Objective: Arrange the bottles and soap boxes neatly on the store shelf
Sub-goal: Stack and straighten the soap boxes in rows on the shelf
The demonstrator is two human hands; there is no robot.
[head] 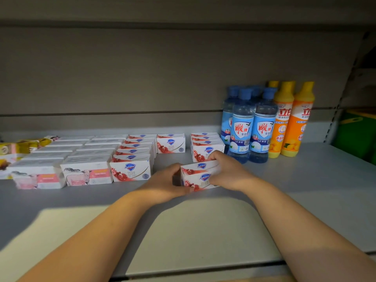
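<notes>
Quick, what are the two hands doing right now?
Left hand: closed on the left end of the soap box.
Right hand: closed on the right end of the same soap box.

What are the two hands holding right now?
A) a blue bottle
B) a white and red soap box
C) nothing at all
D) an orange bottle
B: the left hand and the right hand both grip a white and red soap box at its ends, while the blue bottles and the orange bottles stand untouched at the back right.
</notes>
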